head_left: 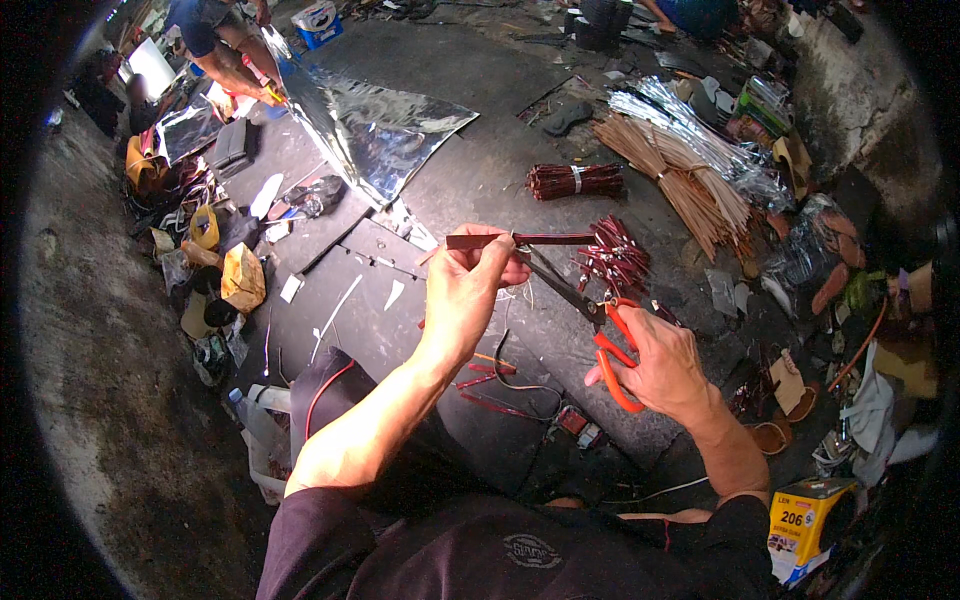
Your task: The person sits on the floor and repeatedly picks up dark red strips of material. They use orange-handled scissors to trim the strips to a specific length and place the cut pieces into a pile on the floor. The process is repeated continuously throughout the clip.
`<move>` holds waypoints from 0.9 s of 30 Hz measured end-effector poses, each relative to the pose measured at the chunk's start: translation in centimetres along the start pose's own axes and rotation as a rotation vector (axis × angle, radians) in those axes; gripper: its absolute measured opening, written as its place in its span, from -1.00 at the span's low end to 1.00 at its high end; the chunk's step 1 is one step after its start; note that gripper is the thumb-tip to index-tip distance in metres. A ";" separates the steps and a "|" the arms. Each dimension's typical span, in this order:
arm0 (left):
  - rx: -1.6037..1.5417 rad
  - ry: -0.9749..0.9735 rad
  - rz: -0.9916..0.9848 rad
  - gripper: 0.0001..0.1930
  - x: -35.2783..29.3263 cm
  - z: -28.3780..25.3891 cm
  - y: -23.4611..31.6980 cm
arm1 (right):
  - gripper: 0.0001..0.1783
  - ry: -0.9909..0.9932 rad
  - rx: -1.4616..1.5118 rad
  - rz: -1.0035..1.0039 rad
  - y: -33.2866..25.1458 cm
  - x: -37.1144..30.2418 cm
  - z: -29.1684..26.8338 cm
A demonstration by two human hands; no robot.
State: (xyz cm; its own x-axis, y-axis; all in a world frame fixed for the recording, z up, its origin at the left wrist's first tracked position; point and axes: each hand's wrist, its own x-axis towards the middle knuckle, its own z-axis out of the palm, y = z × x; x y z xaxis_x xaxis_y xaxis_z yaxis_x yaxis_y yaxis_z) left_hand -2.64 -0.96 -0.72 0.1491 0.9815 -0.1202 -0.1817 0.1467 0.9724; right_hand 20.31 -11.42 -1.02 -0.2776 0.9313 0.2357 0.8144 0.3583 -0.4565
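Note:
My left hand (462, 305) pinches a flat dark red strip (560, 239), which lies crosswise and sticks out on both sides of the fingers. In my right hand (662, 365) is a pair of scissors (618, 340) with orange-red handles. Their dark blades reach up and left to the strip, close to my left fingertips; whether they touch it I cannot tell. Just beyond the strip's right end lies a heap of short dark red pieces (618, 258). Farther away is a bundle of similar dark red strips (575, 181), bound round the middle with a pale tie.
Long brown and silvery strips (680, 170) lie at the far right. Another person (225, 45) bends over a shiny silver sheet (390, 125) at the far left. Scraps and bags line the left wall, with a plastic bottle (255, 420) near my left. A yellow can (805, 520) stands at the near right.

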 end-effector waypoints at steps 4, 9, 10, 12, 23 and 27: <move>-0.026 0.027 0.017 -0.83 -0.1 0.2 0.3 | -0.23 -0.382 0.794 0.178 1.4 -0.6 0.3; 0.010 0.020 0.064 -0.81 0.0 0.2 0.3 | -0.31 -0.483 0.920 0.306 1.6 -0.9 0.4; 0.009 0.030 0.058 -0.78 -0.1 -0.1 0.4 | -0.31 -0.350 0.595 0.184 0.6 -0.4 0.3; 0.005 0.022 0.029 -0.74 0.0 -0.1 0.2 | -0.24 -0.086 0.186 0.079 -0.8 0.2 0.7; -0.042 0.020 -0.004 -0.73 0.2 0.1 -0.4 | -0.45 -0.543 1.101 0.381 2.2 -0.5 0.5; -0.041 0.005 -0.006 -0.75 0.3 0.0 -0.2 | -0.53 -0.498 0.937 0.329 2.1 -0.3 -0.1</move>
State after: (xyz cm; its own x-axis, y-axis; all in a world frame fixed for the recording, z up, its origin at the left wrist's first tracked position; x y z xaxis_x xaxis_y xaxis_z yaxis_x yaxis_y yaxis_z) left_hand -2.54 -0.73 -0.90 0.1455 0.9811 -0.1273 -0.2204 0.1576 0.9626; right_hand 22.13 -10.91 -1.96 -0.4634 0.8369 -0.2913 0.2367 -0.1999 -0.9508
